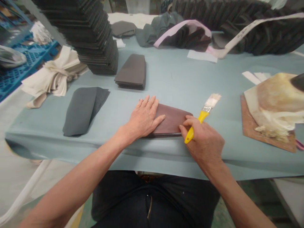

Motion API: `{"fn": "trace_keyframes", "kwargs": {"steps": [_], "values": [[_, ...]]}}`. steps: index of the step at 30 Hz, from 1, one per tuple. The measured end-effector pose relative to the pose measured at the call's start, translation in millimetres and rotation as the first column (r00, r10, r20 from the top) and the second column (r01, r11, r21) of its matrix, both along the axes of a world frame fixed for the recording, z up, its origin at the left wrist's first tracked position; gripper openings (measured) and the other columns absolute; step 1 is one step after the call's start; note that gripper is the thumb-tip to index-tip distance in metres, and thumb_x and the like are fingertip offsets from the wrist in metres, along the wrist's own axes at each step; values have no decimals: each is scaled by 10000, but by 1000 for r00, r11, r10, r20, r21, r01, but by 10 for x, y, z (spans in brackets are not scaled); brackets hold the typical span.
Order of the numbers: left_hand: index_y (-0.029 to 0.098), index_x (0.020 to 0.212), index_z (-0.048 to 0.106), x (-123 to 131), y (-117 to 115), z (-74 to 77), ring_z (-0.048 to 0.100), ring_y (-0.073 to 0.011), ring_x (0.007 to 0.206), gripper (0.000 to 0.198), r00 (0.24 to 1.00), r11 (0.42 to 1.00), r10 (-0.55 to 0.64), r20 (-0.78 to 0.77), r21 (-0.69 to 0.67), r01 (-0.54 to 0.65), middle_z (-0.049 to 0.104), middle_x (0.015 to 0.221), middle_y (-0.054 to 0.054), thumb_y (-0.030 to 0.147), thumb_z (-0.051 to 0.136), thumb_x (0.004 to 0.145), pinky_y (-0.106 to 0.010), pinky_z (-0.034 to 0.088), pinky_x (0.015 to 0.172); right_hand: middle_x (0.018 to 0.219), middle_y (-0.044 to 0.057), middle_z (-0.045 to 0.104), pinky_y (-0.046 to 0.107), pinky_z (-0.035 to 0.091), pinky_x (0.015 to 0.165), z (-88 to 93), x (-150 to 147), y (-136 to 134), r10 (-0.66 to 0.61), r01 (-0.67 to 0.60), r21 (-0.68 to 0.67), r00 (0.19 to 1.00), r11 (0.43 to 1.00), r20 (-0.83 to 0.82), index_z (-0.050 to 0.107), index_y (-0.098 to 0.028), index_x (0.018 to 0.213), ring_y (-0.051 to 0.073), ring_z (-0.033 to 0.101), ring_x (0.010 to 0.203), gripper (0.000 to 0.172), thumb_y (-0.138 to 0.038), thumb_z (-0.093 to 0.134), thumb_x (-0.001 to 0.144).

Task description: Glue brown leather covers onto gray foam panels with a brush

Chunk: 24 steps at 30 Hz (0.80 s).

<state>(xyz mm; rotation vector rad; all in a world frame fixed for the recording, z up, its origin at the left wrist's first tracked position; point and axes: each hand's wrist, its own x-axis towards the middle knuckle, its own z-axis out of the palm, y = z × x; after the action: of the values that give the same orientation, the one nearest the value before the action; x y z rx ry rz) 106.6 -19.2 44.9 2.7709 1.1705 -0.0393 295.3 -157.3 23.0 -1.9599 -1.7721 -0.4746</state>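
A short stack of dark pieces with a brown top piece (172, 118) lies near the table's front edge. My left hand (146, 118) rests flat on the left end of this stack, fingers stretched out. At the stack's right end is my right hand (205, 137), its fingers curled round a paintbrush (203, 115) with a yellow handle and pale bristles that point up and away. The thumb and fingertips of that hand touch the stack's right edge. To the left lies a fanned pile of dark grey pieces (80, 110). Behind sits a neat brown-grey pile (133, 69).
A tall dark stack (95, 38) rises at the back left, beside a tied cream cloth bundle (53, 74). At the right, a glue-crusted container (273, 95) stands on a brown board (249, 126). Rows of dark pieces (261, 31) line the back of the blue-green table (175, 76).
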Motion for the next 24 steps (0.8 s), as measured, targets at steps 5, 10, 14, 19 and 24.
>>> {"fn": "trace_keyframes", "kwargs": {"steps": [5, 10, 14, 19, 24], "values": [[-13, 1697, 343, -21, 93, -42, 267, -424, 1699, 747, 998, 998, 65, 12, 21, -66, 329, 1789, -265, 499, 343, 1154, -594, 257, 1387, 1213, 16, 835, 340, 468, 766, 5, -10, 0, -6, 6, -15, 1000, 1000, -1, 692, -240, 962, 227, 740, 854, 56, -285, 694, 996], [-25, 1698, 335, 0, 95, -55, 274, -424, 1697, 729, 991, 992, 127, 35, 21, -128, 346, 1781, -271, 461, 322, 1155, -591, 267, 1384, 1206, 22, 838, 338, 509, 769, -37, 102, -2, 39, -38, 26, 998, 999, -52, 686, -244, 981, 227, 768, 844, 78, -315, 684, 1014], [-25, 1697, 342, 24, 62, -48, 273, -421, 1698, 705, 989, 990, 142, 47, 16, -143, 344, 1784, -266, 425, 323, 1155, -587, 268, 1385, 1212, 58, 836, 344, 537, 755, 21, 240, -17, 20, -15, 112, 999, 994, -37, 673, -238, 1023, 235, 791, 824, 87, -320, 696, 1008], [-27, 1689, 360, 22, 45, -51, 291, -428, 1690, 681, 986, 990, 141, 84, 20, -143, 359, 1778, -263, 387, 309, 1150, -601, 291, 1371, 1292, 104, 808, 363, 589, 929, 204, 32, 53, 177, -159, 119, 970, 980, -164, 651, -236, 1100, 241, 807, 1049, 85, -302, 631, 1049], [-28, 1694, 347, -7, 42, -78, 288, -432, 1690, 662, 990, 991, 121, 76, 40, -125, 357, 1782, -257, 348, 279, 1152, -596, 309, 1361, 1355, 144, 761, 438, 557, 1069, 158, -427, 392, 332, -363, 10, 841, 932, -427, 615, -225, 1155, 270, 729, 1247, 149, -328, 566, 1059]]}}
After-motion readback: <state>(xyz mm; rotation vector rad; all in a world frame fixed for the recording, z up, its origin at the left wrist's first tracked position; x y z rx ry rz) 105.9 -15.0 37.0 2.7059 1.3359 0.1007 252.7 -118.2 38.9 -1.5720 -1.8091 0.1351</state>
